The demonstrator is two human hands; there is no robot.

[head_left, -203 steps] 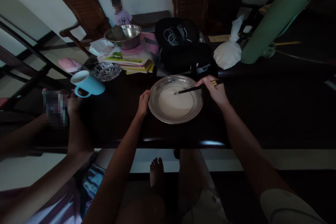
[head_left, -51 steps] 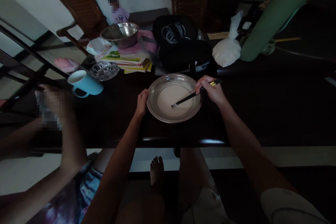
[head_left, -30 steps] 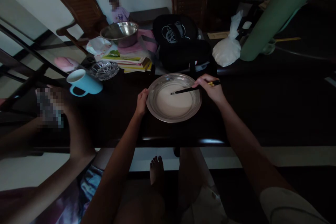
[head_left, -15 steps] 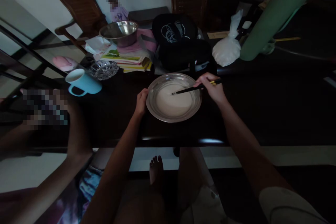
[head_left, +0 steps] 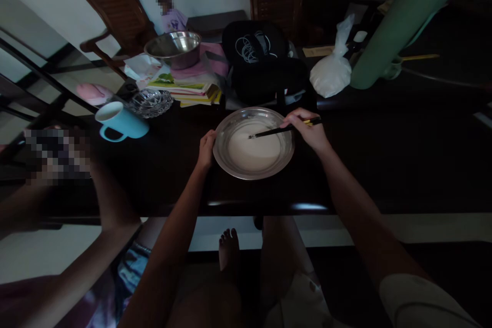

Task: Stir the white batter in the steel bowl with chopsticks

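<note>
A round metal bowl (head_left: 253,175) stands on the dark table near its front edge. Pale, creamy liquid (head_left: 253,154) fills its lower part. My left hand (head_left: 207,147) grips the bowl's left rim, fingers closed on the edge. Over the right rim, my right hand (head_left: 307,125) is closed around dark chopsticks (head_left: 271,131) with gold bands near the top. Their tips dip into the liquid around the middle of the bowl. The two sticks lie so close together that they look almost like one.
Left of the bowl are a light-blue mug (head_left: 126,123), a glass dish (head_left: 151,103) and books (head_left: 192,93). Behind stand a steel basin (head_left: 175,51) and black bags (head_left: 265,72). A tied bag of white powder (head_left: 331,76) and green flask (head_left: 395,36) are right. Another person's arms (head_left: 111,200) reach in left.
My right hand and the chopsticks have shifted slightly left, their tips moving through the liquid. My left hand stays on the rim. The other person's hands at left have moved a little left.
</note>
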